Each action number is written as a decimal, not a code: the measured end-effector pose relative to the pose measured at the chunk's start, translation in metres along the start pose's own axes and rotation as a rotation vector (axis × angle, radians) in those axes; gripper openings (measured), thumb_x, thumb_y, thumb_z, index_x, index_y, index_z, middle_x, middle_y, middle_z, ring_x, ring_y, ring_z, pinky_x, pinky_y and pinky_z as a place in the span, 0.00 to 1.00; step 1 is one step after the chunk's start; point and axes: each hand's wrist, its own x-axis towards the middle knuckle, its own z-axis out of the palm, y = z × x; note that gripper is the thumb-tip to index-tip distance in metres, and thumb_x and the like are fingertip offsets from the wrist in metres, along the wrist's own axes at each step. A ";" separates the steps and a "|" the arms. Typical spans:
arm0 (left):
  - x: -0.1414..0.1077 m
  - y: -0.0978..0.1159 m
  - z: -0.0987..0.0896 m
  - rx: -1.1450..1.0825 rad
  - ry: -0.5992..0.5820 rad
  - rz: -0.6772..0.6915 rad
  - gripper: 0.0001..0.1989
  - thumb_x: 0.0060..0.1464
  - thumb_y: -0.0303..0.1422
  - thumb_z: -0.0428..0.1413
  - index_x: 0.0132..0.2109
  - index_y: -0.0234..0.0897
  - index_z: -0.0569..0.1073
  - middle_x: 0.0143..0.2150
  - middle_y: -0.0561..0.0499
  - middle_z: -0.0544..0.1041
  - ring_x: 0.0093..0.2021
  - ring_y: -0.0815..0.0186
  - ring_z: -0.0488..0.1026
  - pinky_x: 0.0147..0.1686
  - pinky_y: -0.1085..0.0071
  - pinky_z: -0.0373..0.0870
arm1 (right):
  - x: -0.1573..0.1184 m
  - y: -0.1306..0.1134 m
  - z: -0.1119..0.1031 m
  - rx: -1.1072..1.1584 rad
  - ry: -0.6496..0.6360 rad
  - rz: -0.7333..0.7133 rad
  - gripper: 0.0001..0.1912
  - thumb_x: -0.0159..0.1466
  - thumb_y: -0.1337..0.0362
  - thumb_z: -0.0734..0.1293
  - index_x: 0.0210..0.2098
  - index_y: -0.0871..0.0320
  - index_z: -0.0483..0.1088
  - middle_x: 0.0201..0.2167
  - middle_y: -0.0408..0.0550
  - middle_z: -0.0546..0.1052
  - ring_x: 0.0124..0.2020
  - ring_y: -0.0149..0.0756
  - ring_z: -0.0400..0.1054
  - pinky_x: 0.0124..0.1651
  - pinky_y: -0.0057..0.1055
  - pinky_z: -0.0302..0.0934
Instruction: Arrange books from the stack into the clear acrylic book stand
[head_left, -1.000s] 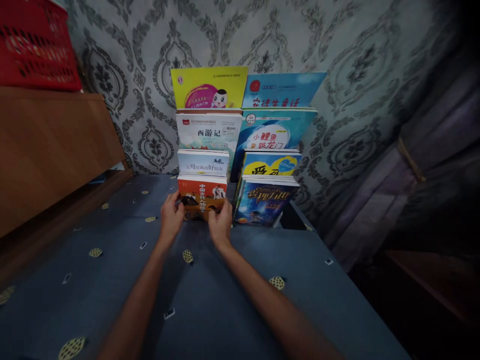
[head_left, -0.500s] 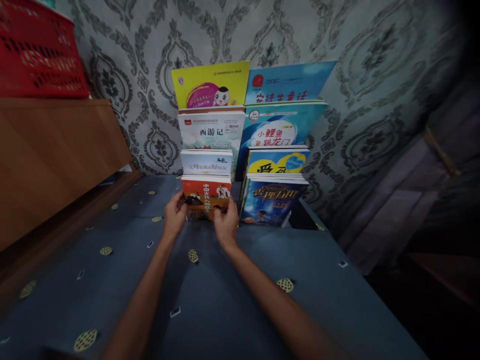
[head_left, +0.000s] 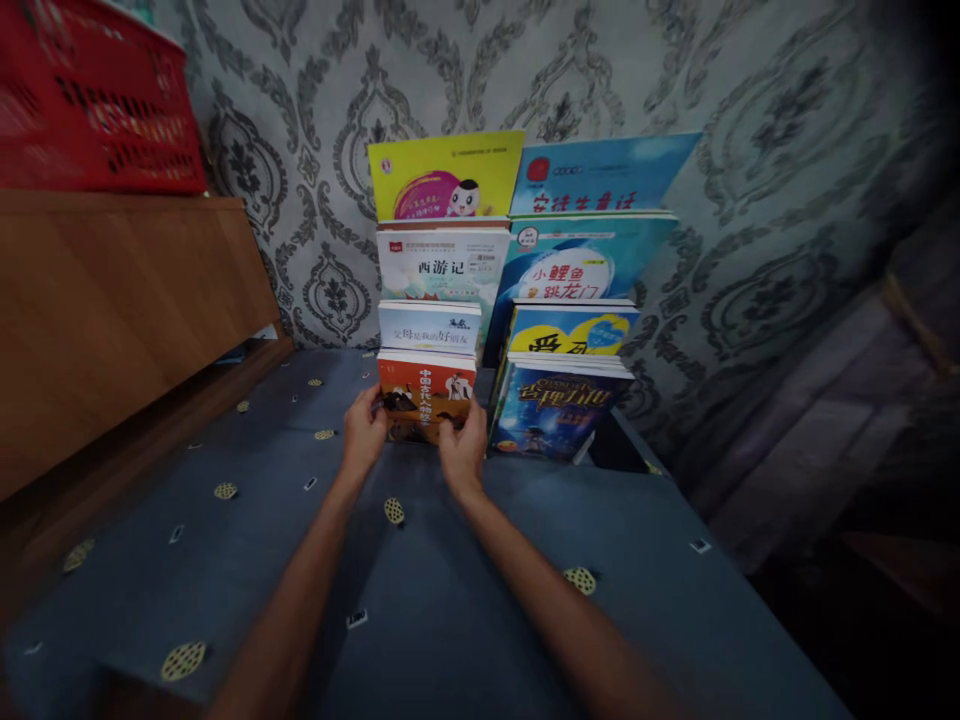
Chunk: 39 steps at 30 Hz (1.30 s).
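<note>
An orange book [head_left: 426,395] stands upright at the front of the left row of books. My left hand [head_left: 365,430] grips its left edge, and my right hand [head_left: 463,445] grips its lower right edge, thumb on the cover. Behind it rise a pale blue book [head_left: 429,328], a white-green book [head_left: 442,265] and a yellow book [head_left: 442,175]. The right row holds a dark blue book [head_left: 555,410] in front, then a blue-and-yellow book [head_left: 574,330], a teal book [head_left: 592,250] and a tall blue book [head_left: 607,170].
The books stand on a blue patterned cloth [head_left: 420,600] against a patterned wall [head_left: 330,150]. At left is a wooden cabinet [head_left: 127,310] with a red basket [head_left: 127,110] on top. A greyish curtain [head_left: 817,430] hangs at right.
The whole view has shifted, so the books and both hands appear slightly farther right. Both hands keep their hold on the orange book.
</note>
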 end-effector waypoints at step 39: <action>-0.001 -0.006 0.002 -0.155 -0.053 -0.002 0.35 0.48 0.22 0.49 0.65 0.38 0.68 0.61 0.45 0.75 0.60 0.57 0.73 0.62 0.56 0.69 | 0.026 -0.019 -0.017 0.113 -0.059 -0.158 0.34 0.60 0.66 0.60 0.67 0.58 0.60 0.61 0.57 0.69 0.62 0.46 0.64 0.64 0.48 0.60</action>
